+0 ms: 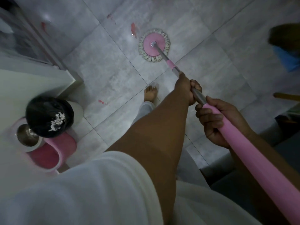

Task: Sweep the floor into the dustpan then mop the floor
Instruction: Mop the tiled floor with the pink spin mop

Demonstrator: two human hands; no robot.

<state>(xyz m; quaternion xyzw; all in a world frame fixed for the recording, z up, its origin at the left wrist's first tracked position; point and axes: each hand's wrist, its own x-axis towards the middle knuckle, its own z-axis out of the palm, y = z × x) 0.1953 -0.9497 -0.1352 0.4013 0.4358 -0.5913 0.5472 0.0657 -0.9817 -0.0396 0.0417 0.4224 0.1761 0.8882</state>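
Grips pink mop handle in right hand, clasps steel shaft farther down in left hand, rests round mop head on tiled floor near red stain.

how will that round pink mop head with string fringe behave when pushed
The round pink mop head probably glides flat; its pale string fringe looks floppy, likely to splay and drag. The metal-and-pink pole looks stiff, so pushes should transfer directly.
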